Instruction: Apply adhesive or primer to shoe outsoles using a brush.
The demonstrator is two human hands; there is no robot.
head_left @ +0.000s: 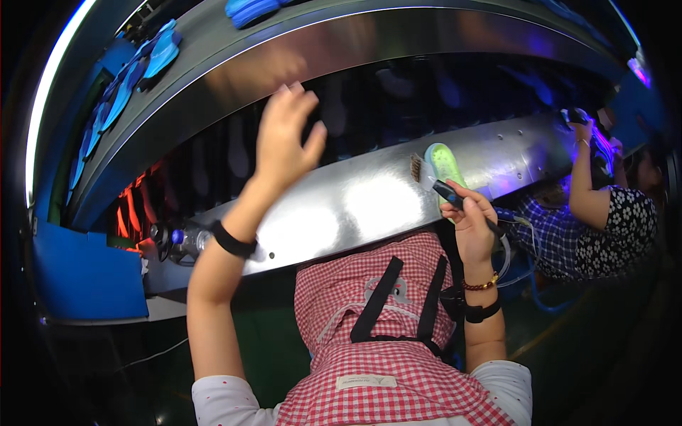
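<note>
Blue soles (pixel 145 67) lie on the upper shelf, far left of the steel ledge (pixel 355 202). The left hand (pixel 284 138) is raised above the ledge, fingers spread, holding nothing. The right hand (pixel 474 216) grips a brush (pixel 444 186) against a green sole (pixel 445 165) over the ledge. A co-worker (pixel 604 213) stands at its right end.

Curved steel ledge (pixel 355 206), green shoe sole (pixel 444 163) resting on it
</note>
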